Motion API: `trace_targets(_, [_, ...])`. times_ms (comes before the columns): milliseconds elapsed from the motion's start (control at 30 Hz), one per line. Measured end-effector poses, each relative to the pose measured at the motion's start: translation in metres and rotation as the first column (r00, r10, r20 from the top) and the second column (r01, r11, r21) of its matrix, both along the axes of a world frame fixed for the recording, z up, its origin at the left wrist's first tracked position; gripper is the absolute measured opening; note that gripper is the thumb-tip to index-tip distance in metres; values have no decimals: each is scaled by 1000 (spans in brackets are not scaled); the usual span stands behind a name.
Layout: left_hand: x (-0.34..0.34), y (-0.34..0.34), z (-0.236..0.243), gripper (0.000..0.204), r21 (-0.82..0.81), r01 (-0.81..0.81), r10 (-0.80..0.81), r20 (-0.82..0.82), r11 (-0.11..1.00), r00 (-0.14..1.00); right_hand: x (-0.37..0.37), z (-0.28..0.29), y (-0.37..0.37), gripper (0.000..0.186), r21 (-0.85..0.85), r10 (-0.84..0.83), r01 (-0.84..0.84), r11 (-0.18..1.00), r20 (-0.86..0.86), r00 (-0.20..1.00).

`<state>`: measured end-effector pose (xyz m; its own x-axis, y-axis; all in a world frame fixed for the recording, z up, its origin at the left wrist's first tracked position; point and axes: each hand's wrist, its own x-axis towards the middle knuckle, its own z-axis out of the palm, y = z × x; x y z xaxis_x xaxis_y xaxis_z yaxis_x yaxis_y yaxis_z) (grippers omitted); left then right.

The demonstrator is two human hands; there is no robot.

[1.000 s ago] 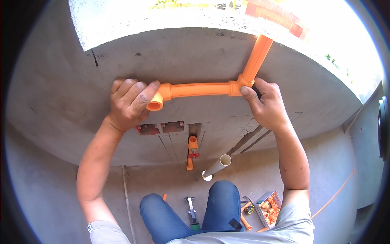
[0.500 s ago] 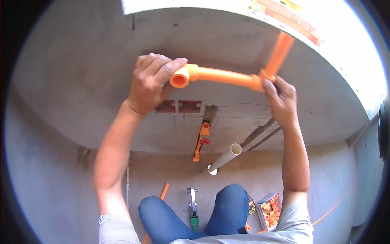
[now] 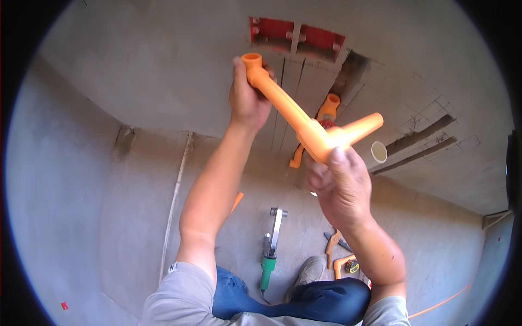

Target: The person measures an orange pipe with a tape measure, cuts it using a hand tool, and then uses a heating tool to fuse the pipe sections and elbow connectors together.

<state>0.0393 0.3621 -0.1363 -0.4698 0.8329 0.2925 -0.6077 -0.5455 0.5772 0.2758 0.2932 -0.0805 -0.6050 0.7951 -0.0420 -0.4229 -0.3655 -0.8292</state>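
Observation:
Between my hands is an orange plastic pipe assembly [image 3: 281, 106], tilted down to the right: a straight pipe with a fitting at each end and a short branch pipe reaching right. My left hand [image 3: 249, 100] is closed around the upper left fitting, whose round opening faces up. At the lower right fitting, my right hand [image 3: 343, 187] grips with thumb and fingers; some of its fingers are blurred. Behind the assembly, an orange pipe with a valve [image 3: 329, 108] sits in a wall groove, partly hidden.
Two red wall boxes [image 3: 272, 33] are set in the grey wall. A white pipe [image 3: 376, 155] stands near it. On the floor lie a green-handled pipe welding tool [image 3: 268, 269], an orange-handled cutter [image 3: 331, 247], a tape measure [image 3: 352, 266] and an orange pipe piece [image 3: 338, 267].
The assembly has come down from near the wall's top edge and tilted, its right end now lower. Both hands moved with it, still gripping. My view has shifted, showing more floor.

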Motion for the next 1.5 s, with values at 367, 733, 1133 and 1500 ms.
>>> trace_targets(367, [-22, -39, 6, 54, 6, 181, -177, 244, 983, 953, -59, 36, -48, 50, 162, -43, 36, 986, 37, 998])
trace_targets(733, [-6, -45, 5, 54, -14, 232, -219, 289, 973, 932, -55, 29, -55, 51, 319, -101, 77, 945, 61, 993])
trace_targets(1133, [-4, -44, 0, 53, -87, 185, -155, 274, 979, 949, -48, 35, -50, 51, 307, -91, 42, 951, 147, 985])
trace_targets(1500, [-11, -74, 66, 43, 167, -251, 258, -16, 953, 966, -1, 39, -11, 35, 115, 6, -11, 993, 41, 999])
